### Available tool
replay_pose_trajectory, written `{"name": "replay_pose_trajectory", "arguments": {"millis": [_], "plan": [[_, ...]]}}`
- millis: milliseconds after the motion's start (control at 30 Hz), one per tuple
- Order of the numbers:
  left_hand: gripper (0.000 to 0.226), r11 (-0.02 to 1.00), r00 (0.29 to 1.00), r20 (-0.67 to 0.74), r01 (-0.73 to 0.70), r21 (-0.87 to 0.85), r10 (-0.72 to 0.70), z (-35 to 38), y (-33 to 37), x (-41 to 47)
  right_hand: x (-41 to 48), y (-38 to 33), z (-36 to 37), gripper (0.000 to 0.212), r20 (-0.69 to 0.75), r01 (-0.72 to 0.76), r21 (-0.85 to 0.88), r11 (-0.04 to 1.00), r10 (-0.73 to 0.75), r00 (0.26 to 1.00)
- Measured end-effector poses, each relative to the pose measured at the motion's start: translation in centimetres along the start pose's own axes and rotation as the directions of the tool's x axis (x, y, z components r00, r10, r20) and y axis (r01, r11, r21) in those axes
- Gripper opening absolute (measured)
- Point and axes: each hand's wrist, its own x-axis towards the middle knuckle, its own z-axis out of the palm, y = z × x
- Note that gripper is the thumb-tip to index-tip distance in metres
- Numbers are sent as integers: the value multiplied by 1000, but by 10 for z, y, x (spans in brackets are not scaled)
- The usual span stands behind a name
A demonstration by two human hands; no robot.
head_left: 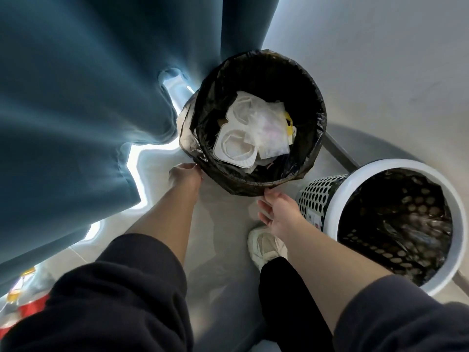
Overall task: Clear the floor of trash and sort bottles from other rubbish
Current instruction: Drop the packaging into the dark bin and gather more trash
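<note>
A round bin lined with a black bag (314, 118) stands on the floor ahead of me. Inside lie white food trays (236, 146), crumpled white paper and a yellow scrap. My left hand (186, 177) touches the bag at the bin's lower left rim. At the near rim, my right hand (278, 210) pinches the bag's edge with its fingertips. To the right stands a white perforated bin (317, 196) with a dark liner; what it holds is blurred.
A dark teal curtain (76, 110) hangs at the left, with bright light under its hem. A white wall is at the right. My white shoe (265, 246) rests on the grey floor between the bins. Red and yellow packaging (22, 298) lies at the lower left.
</note>
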Motion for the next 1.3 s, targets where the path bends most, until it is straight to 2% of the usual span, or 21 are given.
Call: {"name": "replay_pose_trajectory", "arguments": {"millis": [100, 167, 233, 300, 433, 567, 633, 667, 700, 733, 767, 800, 833, 867, 900, 933, 967, 1033, 1100, 1200, 1300], "plan": [[8, 1000, 1000, -16, 16, 2, -16, -1, -2, 3, 6, -4, -2, 13, 10, 4, -23, 1000, -4, 1000], [10, 995, 997, 73, 40, -96, -33, -2, 1, -2, 5, -8, -7, 12, 43, -11, -17, 1000, 12, 999], [21, 969, 980, 192, 90, -230, -45, -3, 9, -8, 3, -12, -14, 10, 70, -16, 7, 1000, 15, 997], [31, 959, 974, 226, 92, -267, -30, -3, 16, -13, 0, -18, -19, 10, 84, 4, 6, 1000, -5, 996], [32, 1000, 1000, 17, -12, 0, 12, 1, 25, -7, 1, -28, -15, 10, 36, 41, -109, 993, -37, 999], [44, 979, 997, -54, 66, 194, -56, -2, 27, -7, -5, -32, -16, 5, -60, -18, -304, 952, 0, 998], [56, 959, 994, -111, 52, 280, -21, -7, 28, -18, -19, -33, -23, 11, -66, 12, -489, 872, -51, 997], [56, 938, 988, -142, -4, 346, 57, -9, 30, -28, -28, -35, -28, 12, -56, 81, -623, 778, -147, 988], [52, 894, 969, -160, -103, 437, 190, -12, 34, -38, -39, -38, -33, 9, -29, 162, -752, 639, -278, 960], [48, 807, 920, -143, -237, 541, 365, -15, 38, -49, -50, -42, -38, 7, 21, 238, -848, 473, -420, 907], [43, 673, 830, -84, -383, 633, 552, -16, 44, -59, -61, -47, -41, 5, 104, 311, -900, 305, -544, 833], [39, 496, 711, 22, -512, 701, 703, -16, 50, -69, -71, -54, -41, 3, 210, 390, -907, 161, -629, 748], [36, 294, 596, 171, -600, 744, 784, -13, 57, -77, -78, -62, -40, 3, 318, 464, -885, 39, -678, 663], [37, 100, 516, 334, -644, 758, 789, -8, 63, -84, -82, -71, -36, 8, 418, 521, -850, -75, -697, 582], [43, -54, 492, 472, -648, 759, 731, -1, 68, -88, -82, -80, -31, 17, 510, 554, -811, -185, -687, 517], [58, -164, 518, 564, -626, 762, 643, 7, 71, -89, -80, -90, -23, 30, 584, 566, -776, -277, -654, 480], [78, -256, 566, 614, -586, 769, 551, 16, 75, -86, -73, -99, -14, 47, 631, 558, -756, -343, -608, 482], [113, -424, 660, 632, -477, 770, 406, 33, 82, -74, -52, -117, 5, 86, 658, 510, -753, -416, -467, 590], [127, -500, 718, 614, -420, 758, 328, 51, 83, -56, -25, -128, 23, 110, 638, 434, -743, -510, -341, 690], [132, -560, 767, 591, -385, 734, 248, 75, 81, -33, 15, -129, 40, 119, 602, 364, -701, -613, -235, 763], [131, -583, 799, 565, -364, 726, 205, 90, 73, -19, 43, -124, 47, 116, 560, 360, -712, -603, -178, 809]]}}
